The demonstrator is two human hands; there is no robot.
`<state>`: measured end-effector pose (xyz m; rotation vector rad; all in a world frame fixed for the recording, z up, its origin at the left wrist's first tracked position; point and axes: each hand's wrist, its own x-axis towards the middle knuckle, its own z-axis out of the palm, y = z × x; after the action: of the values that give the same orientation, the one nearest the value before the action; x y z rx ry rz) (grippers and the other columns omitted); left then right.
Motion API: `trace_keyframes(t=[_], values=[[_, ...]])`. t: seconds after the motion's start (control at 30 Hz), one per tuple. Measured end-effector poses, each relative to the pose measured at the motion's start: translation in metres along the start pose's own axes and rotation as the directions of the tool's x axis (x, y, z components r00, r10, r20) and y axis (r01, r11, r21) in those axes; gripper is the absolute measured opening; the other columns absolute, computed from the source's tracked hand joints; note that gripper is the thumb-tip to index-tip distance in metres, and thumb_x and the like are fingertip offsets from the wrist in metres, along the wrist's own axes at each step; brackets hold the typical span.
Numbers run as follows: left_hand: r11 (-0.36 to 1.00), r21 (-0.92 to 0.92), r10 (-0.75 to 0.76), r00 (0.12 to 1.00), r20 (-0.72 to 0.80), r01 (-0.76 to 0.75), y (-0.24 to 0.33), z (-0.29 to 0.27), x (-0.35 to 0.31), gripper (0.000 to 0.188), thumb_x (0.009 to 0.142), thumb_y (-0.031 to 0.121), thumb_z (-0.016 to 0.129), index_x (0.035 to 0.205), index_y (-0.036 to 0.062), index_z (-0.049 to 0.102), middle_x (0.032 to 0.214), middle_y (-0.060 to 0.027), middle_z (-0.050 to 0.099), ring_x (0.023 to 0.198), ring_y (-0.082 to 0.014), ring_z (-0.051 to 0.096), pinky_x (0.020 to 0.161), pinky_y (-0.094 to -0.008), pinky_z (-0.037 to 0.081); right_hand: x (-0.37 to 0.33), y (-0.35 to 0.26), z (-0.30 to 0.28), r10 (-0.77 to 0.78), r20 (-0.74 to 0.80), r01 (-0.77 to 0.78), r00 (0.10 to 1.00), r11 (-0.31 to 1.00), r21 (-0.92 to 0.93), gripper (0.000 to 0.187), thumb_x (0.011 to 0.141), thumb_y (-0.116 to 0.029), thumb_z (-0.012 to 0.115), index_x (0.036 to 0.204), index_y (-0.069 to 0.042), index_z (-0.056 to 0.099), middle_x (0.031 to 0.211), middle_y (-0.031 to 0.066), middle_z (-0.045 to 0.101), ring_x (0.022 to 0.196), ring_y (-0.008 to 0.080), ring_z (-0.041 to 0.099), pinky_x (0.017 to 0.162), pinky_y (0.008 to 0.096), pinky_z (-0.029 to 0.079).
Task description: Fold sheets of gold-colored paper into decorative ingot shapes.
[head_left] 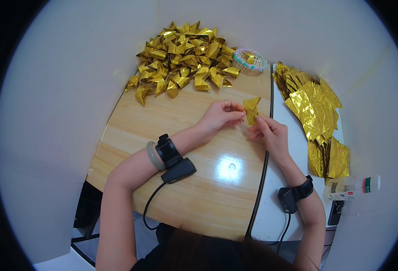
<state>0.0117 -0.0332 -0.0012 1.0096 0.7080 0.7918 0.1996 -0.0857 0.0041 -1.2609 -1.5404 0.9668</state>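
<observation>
A small piece of gold foil paper (pixel 252 105), partly folded, is held up between my hands above the right part of the wooden table. My right hand (pixel 273 135) pinches its lower edge between thumb and finger. At its left edge, the thumb and fingertips of my left hand (pixel 223 116) are closed together against the foil. A big heap of folded gold foil pieces (pixel 181 56) lies at the far side of the table. To the right of my right hand, flat gold foil sheets (pixel 314 106) are piled on a white surface.
A small woven basket (pixel 249 61) with a coloured rim stands beside the heap, some gold foil in it. On the right are more foil sheets (pixel 339 158), a clear bottle (pixel 350 187) lying down, and a dark phone-like object (pixel 336 212). Cabled black devices (pixel 168 153) are strapped to both wrists.
</observation>
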Motion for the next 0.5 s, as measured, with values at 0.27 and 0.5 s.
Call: trace_keyframes(t=[0.27, 0.5], values=[[0.998, -0.059, 0.024, 0.999, -0.038, -0.027, 0.0002, 0.0008, 0.0012, 0.021, 0.084, 0.009, 0.063, 0.103, 0.0032, 0.055, 0.096, -0.004, 0.061, 0.084, -0.0103, 0.06, 0.073, -0.0225, 0.05, 0.001, 0.0001, 0.0016, -0.011, -0.03, 0.011, 0.999, 1.0, -0.008, 0.024, 0.091, -0.017, 0.054, 0.094, 0.004, 0.066, 0.069, 0.007, 0.066, 0.057, 0.0094, 0.062, 0.053, 0.0221, 0.05], [1.0, -0.001, -0.016, 0.999, -0.047, 0.016, 0.0029, -0.0001, 0.0022, 0.023, 0.084, 0.009, 0.063, 0.104, 0.0033, 0.055, 0.096, -0.0036, 0.061, 0.087, -0.01, 0.06, 0.074, -0.0225, 0.05, 0.0032, -0.0007, 0.0055, -0.108, -0.042, 0.097, 0.993, 0.973, -0.208, 0.02, 0.089, -0.017, 0.057, 0.089, 0.001, 0.067, 0.063, 0.0062, 0.065, 0.053, 0.0091, 0.062, 0.05, 0.0218, 0.048]])
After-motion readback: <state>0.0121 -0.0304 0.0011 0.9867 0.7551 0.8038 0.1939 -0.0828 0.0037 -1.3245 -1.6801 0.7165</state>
